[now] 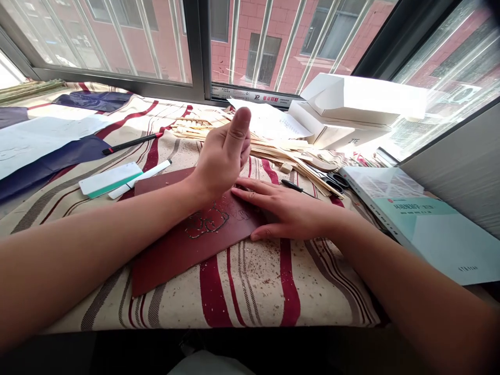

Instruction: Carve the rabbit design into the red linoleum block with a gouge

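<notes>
Dark-red rectangular carving sheet [191, 255] lies on cream-and-red striped cloth [250, 297]; I press my open right hand [285, 208] flat to pin it steady, while my raised left hand [222, 156] curls closed, holding nothing visible.

Striped cloth [250, 291] gives a hand open passage along the near side of the reddish-brown leather sheet [187, 250]. Farther on, pale wooden strips [250, 148] and scissors [332, 182] obstruct the way, and a thick book [422, 224] blocks the right.

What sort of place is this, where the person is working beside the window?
Probably a home craft corner, not a real workshop: a striped cloth covers the work surface by a window, a dark red carved sheet lies on it among scattered shavings, and scissors sit nearby.
</notes>
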Demonstrator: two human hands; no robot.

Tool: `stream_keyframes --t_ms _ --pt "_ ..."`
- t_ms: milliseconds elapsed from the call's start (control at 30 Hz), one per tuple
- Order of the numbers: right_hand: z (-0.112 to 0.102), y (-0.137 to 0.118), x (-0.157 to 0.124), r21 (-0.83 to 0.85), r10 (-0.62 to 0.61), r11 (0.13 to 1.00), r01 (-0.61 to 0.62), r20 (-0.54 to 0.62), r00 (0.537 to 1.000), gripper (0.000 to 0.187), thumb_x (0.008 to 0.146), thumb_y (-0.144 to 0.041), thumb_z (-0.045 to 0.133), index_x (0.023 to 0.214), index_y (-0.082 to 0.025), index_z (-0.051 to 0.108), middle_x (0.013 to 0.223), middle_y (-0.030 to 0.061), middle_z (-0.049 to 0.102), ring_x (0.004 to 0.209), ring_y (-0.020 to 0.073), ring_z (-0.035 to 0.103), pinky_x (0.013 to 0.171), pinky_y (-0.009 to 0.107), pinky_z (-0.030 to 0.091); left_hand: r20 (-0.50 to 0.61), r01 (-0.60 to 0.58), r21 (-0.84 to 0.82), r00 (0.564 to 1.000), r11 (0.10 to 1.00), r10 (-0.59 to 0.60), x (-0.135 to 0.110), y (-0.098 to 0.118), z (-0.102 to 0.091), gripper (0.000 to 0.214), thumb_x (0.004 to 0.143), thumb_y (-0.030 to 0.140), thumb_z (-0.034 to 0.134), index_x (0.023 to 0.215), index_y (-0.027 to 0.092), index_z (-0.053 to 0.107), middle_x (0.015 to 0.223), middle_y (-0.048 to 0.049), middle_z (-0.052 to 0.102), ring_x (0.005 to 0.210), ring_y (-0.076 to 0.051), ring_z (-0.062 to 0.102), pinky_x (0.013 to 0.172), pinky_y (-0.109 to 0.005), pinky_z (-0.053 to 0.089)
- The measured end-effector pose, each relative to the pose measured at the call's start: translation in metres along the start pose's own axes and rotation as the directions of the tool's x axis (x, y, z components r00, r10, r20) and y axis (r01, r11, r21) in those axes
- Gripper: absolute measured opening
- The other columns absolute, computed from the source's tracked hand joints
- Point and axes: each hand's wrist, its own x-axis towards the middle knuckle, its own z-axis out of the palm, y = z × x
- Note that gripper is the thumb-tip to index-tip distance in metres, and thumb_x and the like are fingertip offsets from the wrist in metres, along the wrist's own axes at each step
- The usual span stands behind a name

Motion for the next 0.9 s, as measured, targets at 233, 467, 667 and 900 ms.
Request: stream_keyframes --t_ms 233,467,667,900 --pt "0.0 0.001 -0.001 -0.022 0.008 1.0 -0.008 0.004 1.0 0.091 0.103 -0.058 0.063 0.176 -0.017 0.027 0.183 0.0192 0.018 0.17 0.0338 0.021 0.135 0.056 0.027 0.215 0.275 -0.097 0.944 0.956 -0.25 0.012 0.007 -0.014 0.07 0.11 0.067 0.035 0.057 0.022 0.034 0.043 0.0084 0.023 0.031 -0.003 0.018 0.034 -0.018 0.012" --pt "0.0 0.004 0.0 -0.026 -0.005 1.0 0.006 0.028 1.0 0.094 0.103 -0.061 0.063 0.176 -0.015 0.025 0.184 0.0185 0.017 0.17 0.0343 0.021 0.136 0.055 0.026 0.421 0.447 -0.147 0.836 0.882 -0.353 0.023 0.007 -0.028 0.076 0.112 0.067 0.02 0.054 0.021 0.037 0.044 0.0078 0.018 0.029 -0.004 0.017 0.032 -0.017 0.011" --pt "0.0 0.003 0.0 0.0 0.003 1.0 -0.003 0.02 1.0 0.094 0.102 -0.061 0.064 0.176 -0.018 0.025 0.184 0.0179 0.018 0.17 0.0343 0.021 0.136 0.055 0.026 0.287 0.277 -0.137 0.93 0.951 -0.229 0.008 0.009 -0.02 0.069 0.111 0.064 0.037 0.057 0.021 0.035 0.044 0.0087 0.022 0.033 -0.003 0.016 0.035 -0.017 0.011" --pt "-0.003 -0.002 -0.001 0.013 -0.003 1.0 0.003 0.0 1.0 0.09 0.101 -0.06 0.066 0.17 -0.012 0.039 0.18 0.0221 0.028 0.168 0.0367 0.027 0.136 0.056 0.026 0.418 0.016 -0.069 0.908 0.998 0.014 0.0 0.013 -0.025 0.059 0.111 0.038 0.03 0.058 0.021 0.047 0.058 -0.0002 0.041 0.056 -0.013 0.05 0.059 -0.027 0.05"
